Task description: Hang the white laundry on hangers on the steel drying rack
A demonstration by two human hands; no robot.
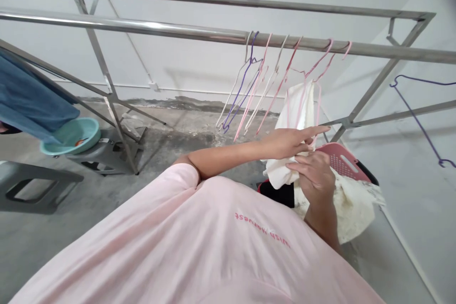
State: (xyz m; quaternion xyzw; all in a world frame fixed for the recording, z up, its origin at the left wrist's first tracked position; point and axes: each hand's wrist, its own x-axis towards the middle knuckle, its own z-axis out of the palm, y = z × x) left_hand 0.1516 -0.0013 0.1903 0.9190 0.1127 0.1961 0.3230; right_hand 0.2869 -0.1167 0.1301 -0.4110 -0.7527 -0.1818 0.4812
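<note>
Pink shirt [192, 247]; right hand [316, 175] half-curled, touching white cloth [280, 174].

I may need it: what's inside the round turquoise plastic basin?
Inside the basin, a small orange item shows, too small to identify. The hanging blue cloth covers part; anything behind it cannot be seen.

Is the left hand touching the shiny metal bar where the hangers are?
Apart. The head view shows the left hand below the metal bar, with pale wall showing in the gap between them.
</note>
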